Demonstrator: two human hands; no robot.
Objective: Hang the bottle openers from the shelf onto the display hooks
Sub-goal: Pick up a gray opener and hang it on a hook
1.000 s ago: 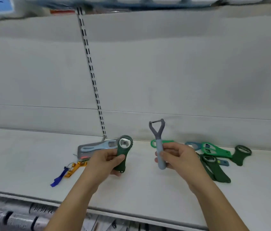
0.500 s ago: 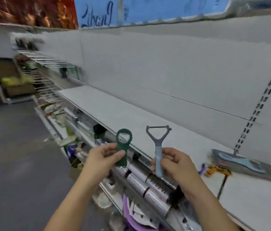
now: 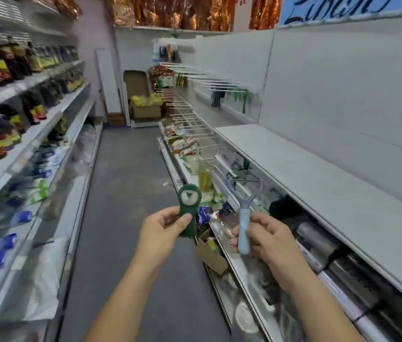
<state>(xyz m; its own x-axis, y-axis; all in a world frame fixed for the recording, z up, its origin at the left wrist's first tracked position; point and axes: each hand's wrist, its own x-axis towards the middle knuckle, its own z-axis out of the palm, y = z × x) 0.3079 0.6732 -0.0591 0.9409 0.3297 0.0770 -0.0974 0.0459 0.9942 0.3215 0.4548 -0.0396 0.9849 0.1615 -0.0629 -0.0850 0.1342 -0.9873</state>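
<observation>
My left hand (image 3: 161,229) grips a dark green bottle opener (image 3: 189,208) by its lower half, round head up. My right hand (image 3: 265,236) holds a light blue Y-shaped opener (image 3: 244,219) by its handle, fork end up. Both are held upright in front of me over the aisle. White display hooks (image 3: 210,81) stick out from the right wall farther down the aisle, with a few dark and green items (image 3: 240,96) hanging on them. The white shelf (image 3: 318,183) runs along my right.
A grey aisle floor (image 3: 126,183) stretches ahead between stocked shelves on the left (image 3: 22,99) and lower shelves of goods on the right. A cardboard box (image 3: 211,256) sits by the right shelf foot. Boxes and yellow bags (image 3: 147,104) stand at the aisle's end.
My view has swung left from the shelf to face down the aisle toward the hooks. Both hands keep holding their openers upright in front of me.
</observation>
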